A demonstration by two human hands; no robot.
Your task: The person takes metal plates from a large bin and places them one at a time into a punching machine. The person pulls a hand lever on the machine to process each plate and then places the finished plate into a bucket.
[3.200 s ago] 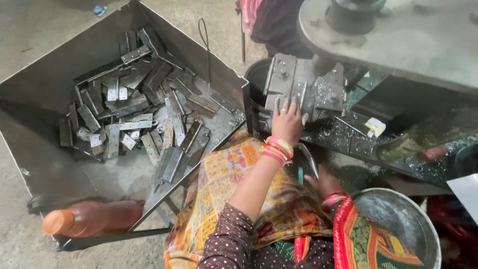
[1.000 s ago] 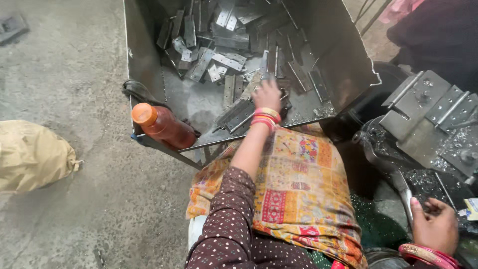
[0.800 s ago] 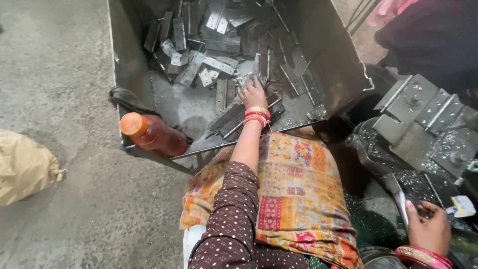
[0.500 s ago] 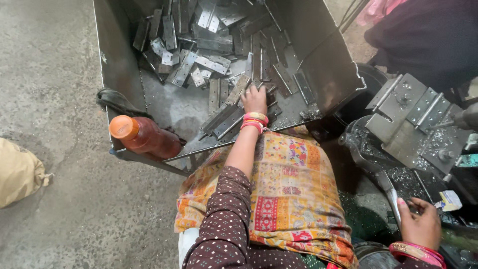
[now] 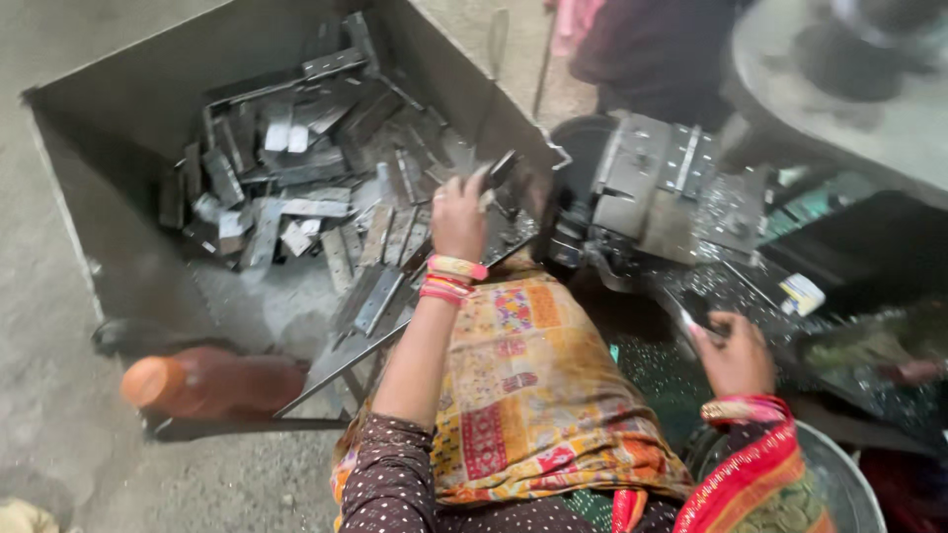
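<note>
Our left hand [image 5: 459,212] pinches a dark metal piece [image 5: 501,170] above the bin [image 5: 128,99]; our right hand [image 5: 736,355] pinches another strip [image 5: 691,321].

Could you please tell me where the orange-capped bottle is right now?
In the head view, the bottle lies on its side at lower left, against the near outer edge of the metal bin.

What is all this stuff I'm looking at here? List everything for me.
metal bin: one, grey, upper left on the floor
flat metal pieces: many, grey, heaped in the bin
bottle: one, orange, lying by the bin's near edge
press tooling: one, grey metal blocks, centre right
metal bowl: one, silvery, bottom right
patterned cloth: one, orange-yellow, over the lap
another person: dark clothes, top
left hand: bangled, lifting a metal piece over the bin
right hand: at the machine bed, grip unclear
</note>
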